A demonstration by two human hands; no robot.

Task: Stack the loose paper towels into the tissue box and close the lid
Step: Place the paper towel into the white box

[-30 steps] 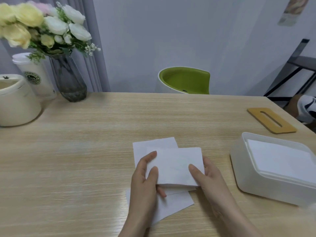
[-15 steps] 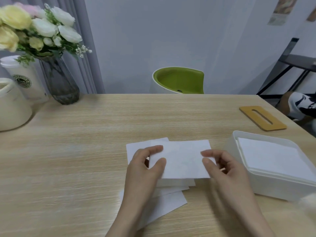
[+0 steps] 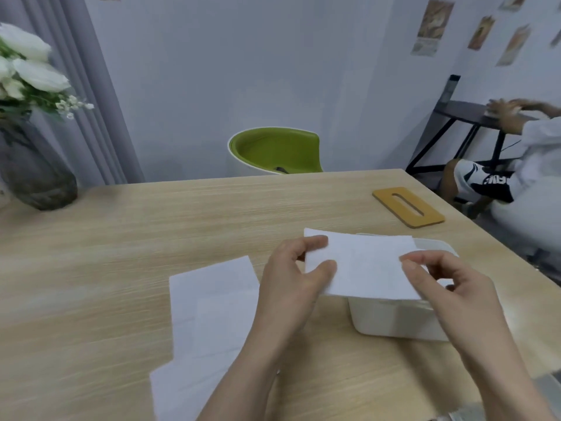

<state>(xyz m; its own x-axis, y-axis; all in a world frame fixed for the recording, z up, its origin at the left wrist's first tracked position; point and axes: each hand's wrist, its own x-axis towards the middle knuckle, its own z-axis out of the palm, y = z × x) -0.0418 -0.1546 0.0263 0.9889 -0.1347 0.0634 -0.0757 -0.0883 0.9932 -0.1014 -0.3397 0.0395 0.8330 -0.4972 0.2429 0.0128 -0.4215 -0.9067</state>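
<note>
Both hands, left hand (image 3: 296,268) and right hand (image 3: 437,278), pinched one paper towel (image 3: 364,265) above the tissue box (image 3: 394,320) at lower right; lowering it level would stack squarely.

Paper towel (image 3: 361,265) held over the box: plain white. Loose paper towels (image 3: 212,314) on the table: white too, unpatterned. Tissue box (image 3: 394,323) was white. Lid (image 3: 408,206) was mustard-yellow wood tone with a dark slot. Table (image 3: 151,226) showed pale wood grain in fine streaks. Chair (image 3: 276,150) was lime green inside with a white rim. Flowers (image 3: 27,68) were white with green leaves; vase (image 3: 36,174) smoky grey. Curtain (image 3: 88,86) was grey-lilac.
</note>
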